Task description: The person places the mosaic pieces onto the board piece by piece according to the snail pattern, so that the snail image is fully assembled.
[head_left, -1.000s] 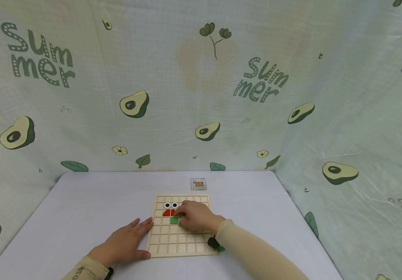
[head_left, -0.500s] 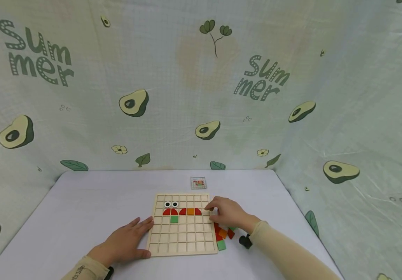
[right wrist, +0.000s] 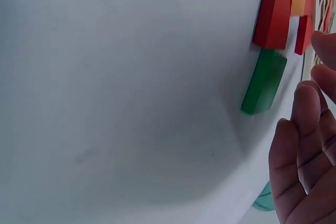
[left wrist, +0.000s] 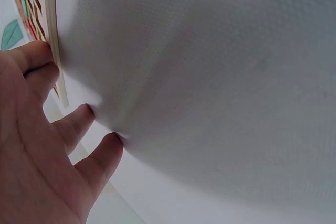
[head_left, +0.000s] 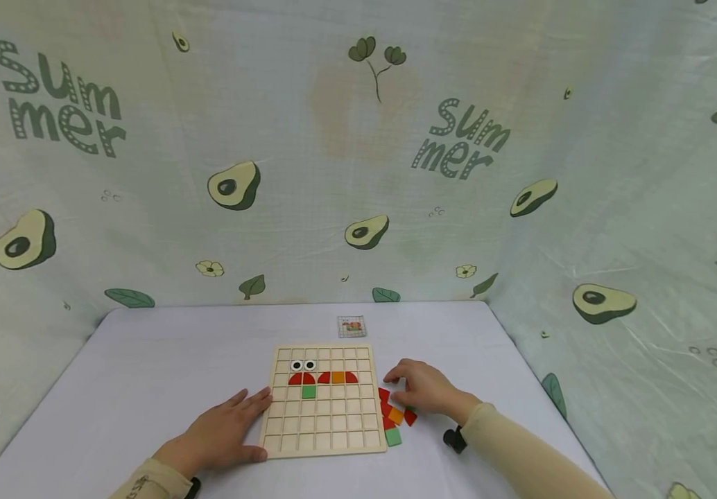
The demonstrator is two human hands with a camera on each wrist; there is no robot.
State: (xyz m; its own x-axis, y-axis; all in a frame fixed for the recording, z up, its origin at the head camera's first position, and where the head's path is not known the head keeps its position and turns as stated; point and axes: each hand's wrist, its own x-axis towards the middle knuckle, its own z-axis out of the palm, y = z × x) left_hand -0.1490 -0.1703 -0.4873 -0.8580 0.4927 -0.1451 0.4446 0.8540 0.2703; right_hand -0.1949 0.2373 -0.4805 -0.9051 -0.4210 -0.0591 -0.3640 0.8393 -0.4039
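Right-hand fingers (right wrist: 306,111) beside loose coloured tiles (head_left: 396,416)

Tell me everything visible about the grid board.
The grid board is pale, looks wooden, and lies flat on the white table, raised strips dividing it into square cells. It holds two eye tiles, four red pieces, one orange square and one green square; most cells are bare. The left hand touches its left edge. Loose pieces lie along its right edge; whether any touch it is unclear.

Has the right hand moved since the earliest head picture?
Yes. The right hand went from over the grid board rightward past its edge, to beside the loose pieces.
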